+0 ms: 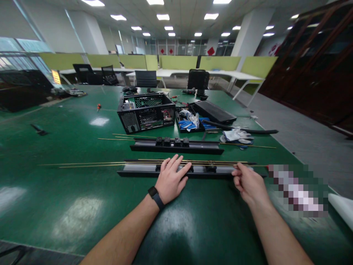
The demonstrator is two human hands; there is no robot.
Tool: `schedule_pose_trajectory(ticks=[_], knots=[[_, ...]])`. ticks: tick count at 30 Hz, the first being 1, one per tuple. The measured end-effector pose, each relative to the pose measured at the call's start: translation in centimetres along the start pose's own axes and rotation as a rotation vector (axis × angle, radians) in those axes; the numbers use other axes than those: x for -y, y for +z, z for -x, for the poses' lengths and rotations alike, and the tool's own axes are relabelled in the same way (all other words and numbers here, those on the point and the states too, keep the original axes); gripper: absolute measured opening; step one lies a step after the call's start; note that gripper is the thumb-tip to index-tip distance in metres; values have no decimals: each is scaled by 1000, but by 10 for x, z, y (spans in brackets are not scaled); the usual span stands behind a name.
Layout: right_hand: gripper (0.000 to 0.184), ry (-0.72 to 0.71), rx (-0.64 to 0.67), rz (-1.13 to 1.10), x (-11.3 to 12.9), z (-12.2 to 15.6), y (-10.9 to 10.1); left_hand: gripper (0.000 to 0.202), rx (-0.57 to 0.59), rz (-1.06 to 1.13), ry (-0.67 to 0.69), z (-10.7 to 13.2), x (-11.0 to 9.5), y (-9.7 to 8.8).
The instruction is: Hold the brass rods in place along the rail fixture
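A long black metal channel (146, 173) with a pale inner strip lies crosswise in front of me. Several thin brass-coloured rods (91, 164) run along it and stick out far past its left end. My left hand (170, 180), with a dark watch on the wrist, rests across the channel, fingers spread over the rods. Near the right end, my right hand (248, 181) pinches a thin brass rod between thumb and finger; the exact grip is partly hidden. Small black blocks (211, 167) sit inside the channel, some covered by my left hand.
Behind lies a second black channel (176, 148) with several black blocks and more rods. Farther back are an open computer case (147, 114), a tray of gloves (189, 120), a white glove (237, 135) and a black tube (256, 131). A pixelated patch covers something at right.
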State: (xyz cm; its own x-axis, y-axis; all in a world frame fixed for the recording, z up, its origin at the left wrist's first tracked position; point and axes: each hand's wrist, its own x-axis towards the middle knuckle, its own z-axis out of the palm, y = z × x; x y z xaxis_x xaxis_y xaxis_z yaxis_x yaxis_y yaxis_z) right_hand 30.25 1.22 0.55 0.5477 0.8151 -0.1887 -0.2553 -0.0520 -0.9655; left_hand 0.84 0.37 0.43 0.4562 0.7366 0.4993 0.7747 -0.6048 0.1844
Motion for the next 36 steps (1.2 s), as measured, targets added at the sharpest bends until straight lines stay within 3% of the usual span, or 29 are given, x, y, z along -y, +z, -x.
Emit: schedule_pose_trajectory(ticks=[9, 11, 16, 18, 24, 31, 36], knots=[[40, 50, 170, 30, -3, 6, 1, 50, -4, 2, -6, 0, 0, 3], [38, 46, 131, 9, -1, 5, 0, 50, 4, -5, -1, 0, 0, 2], [29, 11, -112, -4, 7, 0, -3, 49, 0, -9, -4, 0, 0, 1], [30, 20, -117, 33, 8, 2, -1, 49, -2, -7, -4, 0, 0, 1], [39, 77, 92, 57, 1, 9, 6, 49, 8, -7, -7, -1, -1, 1], [30, 23, -125, 22, 4, -5, -7, 47, 33, 2, -17, -2, -1, -2], [39, 88, 78, 84, 2, 5, 0, 47, 36, 5, -23, -3, -1, -2]])
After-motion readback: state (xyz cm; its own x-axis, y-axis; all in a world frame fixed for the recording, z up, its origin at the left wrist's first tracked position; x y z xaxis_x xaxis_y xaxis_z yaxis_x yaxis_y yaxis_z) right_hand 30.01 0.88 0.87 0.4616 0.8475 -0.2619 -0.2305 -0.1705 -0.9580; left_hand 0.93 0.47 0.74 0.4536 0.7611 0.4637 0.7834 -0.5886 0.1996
